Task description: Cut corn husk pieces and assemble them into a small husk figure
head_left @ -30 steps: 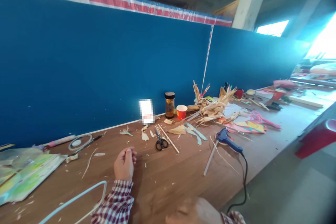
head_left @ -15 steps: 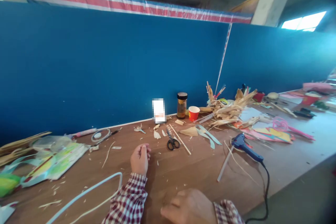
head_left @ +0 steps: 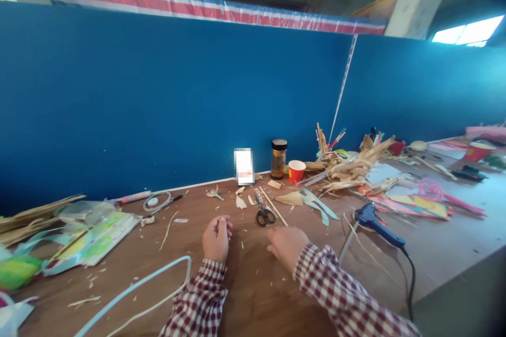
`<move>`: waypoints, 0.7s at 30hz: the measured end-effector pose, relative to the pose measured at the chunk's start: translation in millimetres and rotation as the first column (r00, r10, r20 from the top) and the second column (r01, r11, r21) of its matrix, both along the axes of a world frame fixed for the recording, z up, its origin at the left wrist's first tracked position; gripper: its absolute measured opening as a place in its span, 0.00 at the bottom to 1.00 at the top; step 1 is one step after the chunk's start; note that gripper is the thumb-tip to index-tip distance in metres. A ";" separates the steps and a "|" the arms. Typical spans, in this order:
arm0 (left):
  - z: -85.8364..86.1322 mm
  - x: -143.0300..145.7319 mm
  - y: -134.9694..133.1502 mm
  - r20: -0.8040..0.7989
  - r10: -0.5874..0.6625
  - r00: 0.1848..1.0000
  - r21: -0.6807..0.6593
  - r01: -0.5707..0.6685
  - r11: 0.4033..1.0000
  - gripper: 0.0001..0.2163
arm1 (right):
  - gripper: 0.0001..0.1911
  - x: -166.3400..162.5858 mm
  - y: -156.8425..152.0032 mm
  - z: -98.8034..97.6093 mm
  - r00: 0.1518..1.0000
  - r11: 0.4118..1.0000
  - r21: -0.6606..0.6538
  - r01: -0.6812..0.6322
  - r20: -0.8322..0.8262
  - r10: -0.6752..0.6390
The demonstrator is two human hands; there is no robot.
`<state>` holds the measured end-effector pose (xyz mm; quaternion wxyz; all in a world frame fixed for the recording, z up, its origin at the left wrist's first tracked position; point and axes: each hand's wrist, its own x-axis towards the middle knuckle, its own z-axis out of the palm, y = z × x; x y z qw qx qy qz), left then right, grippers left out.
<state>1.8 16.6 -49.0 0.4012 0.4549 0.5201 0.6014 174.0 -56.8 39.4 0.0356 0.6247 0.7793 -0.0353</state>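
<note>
Find 1 pair of scissors (head_left: 263,210) lying on the bench (head_left: 253,292), just beside a thin stick (head_left: 273,206). Notice the right hand (head_left: 288,245), a moment ago lower and closer in, now forward, just short of both; judge the scissors easily within reach from there. See its fingers bent, too blurred to tell apart or together. Find the left hand (head_left: 216,238) unmoved nearby, loosely curled, any grip impossible to tell. Farther out, spot a jar (head_left: 279,160), a red cup (head_left: 296,172) and, rightward, a glue gun (head_left: 379,227).
</note>
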 end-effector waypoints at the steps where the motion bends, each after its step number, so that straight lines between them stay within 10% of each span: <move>1: -0.1 0.2 0.3 -0.010 0.001 1.000 -0.002 -0.001 1.000 0.17 | 0.09 5.4 8.8 -2.1 0.998 0.998 0.002 0.062 -0.004 -0.062; 21: -0.2 1.5 0.0 -0.073 0.003 0.997 -0.003 -0.003 1.000 0.17 | 0.11 0.7 71.3 -48.9 0.906 0.937 0.084 0.340 -0.296 -0.302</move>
